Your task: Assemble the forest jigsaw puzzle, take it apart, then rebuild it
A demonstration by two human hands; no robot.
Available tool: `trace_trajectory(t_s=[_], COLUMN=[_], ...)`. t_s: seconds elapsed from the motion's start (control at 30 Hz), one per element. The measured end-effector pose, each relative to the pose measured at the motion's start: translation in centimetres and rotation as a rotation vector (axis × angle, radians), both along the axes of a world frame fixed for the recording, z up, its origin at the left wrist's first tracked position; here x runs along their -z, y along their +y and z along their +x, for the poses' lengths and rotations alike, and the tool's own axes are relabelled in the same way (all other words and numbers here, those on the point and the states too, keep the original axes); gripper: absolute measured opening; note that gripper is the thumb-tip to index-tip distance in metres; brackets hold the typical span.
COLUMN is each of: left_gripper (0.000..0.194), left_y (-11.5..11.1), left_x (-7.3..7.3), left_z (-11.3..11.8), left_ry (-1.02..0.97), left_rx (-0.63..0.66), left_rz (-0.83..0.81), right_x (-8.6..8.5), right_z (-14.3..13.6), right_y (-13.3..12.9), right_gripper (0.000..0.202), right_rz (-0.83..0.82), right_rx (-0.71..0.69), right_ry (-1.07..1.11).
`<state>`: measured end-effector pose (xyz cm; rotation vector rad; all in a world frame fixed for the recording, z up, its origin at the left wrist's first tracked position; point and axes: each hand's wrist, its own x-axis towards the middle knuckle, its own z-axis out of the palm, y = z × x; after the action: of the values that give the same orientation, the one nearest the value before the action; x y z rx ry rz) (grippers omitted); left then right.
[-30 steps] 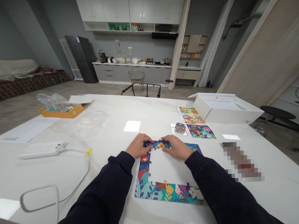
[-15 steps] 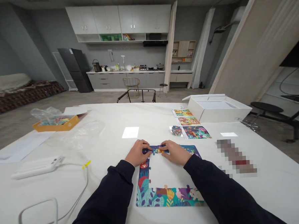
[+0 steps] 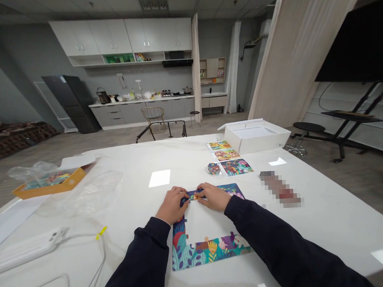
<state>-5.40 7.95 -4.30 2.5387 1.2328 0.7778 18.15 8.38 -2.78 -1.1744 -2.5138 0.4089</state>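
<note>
A jigsaw puzzle border (image 3: 202,255) with leaves, flowers and animals on dark blue and teal lies on the white table, bare table showing inside it. At its far edge, my left hand (image 3: 172,206) has thumb and fingers closed on a puzzle piece near the top left corner. Close beside it, my right hand (image 3: 215,197) pinches down on a small blue and orange puzzle piece (image 3: 194,197) in the same edge. The fingertips of both hands nearly meet and cover much of these pieces. My right sleeve hides part of the border's right side.
Beyond the puzzle lie picture cards (image 3: 237,167) and a small pile of puzzle pieces (image 3: 214,169). A white box (image 3: 257,135) stands behind them. On the left are an orange box (image 3: 49,190), clear plastic (image 3: 93,193), and a white device (image 3: 28,250) with a cable.
My view has turned to the right, so the room and table appear shifted left. Both hands stay on the far edge of the puzzle, with barely any finger movement.
</note>
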Motion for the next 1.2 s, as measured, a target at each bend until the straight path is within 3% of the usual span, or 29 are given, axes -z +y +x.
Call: trace_trajectory(t_s=[0.17,0.23,0.33,0.43,0.67,0.8,0.93,1.2], left_gripper=[0.027,0.026,0.026,0.026,0.027,0.027,0.027,0.028], left_y=[-0.1,-0.1,0.0,0.0,0.0,0.1,0.2,0.1], left_x=[-0.2,-0.2,-0.1,0.0,0.0,0.1,0.3,-0.1], left_z=[0.2,0.2,0.2,0.2,0.1,0.0,-0.1,-0.2], left_ry=[0.040,0.052,0.064,0.071,0.086,0.090,0.082,0.082], left_rx=[0.048,0.047,0.042,0.041,0.048,0.050,0.059,0.070], left_rz=[-0.006,-0.006,-0.011,-0.014,-0.013,-0.010,-0.004,-0.012], right_x=[0.4,0.5,0.6,0.7,1.0,0.7,0.4,0.4], right_z=[1.0,2.4,4.8,6.2,6.6,8.9,10.8,10.4], right_y=[0.5,0.9,1.3,1.1,0.8,0.8,0.3,-0.5], right_gripper=[0.042,0.057,0.062,0.058,0.057,0.067,0.060,0.044], right_rz=[-0.010,-0.012,-0.021,-0.036,-0.045,-0.044,-0.041,-0.034], right_rx=[0.016,0.060,0.127,0.145,0.144,0.190,0.229,0.214], right_ry=[0.060,0.086,0.091,0.080,0.090,0.107,0.108,0.109])
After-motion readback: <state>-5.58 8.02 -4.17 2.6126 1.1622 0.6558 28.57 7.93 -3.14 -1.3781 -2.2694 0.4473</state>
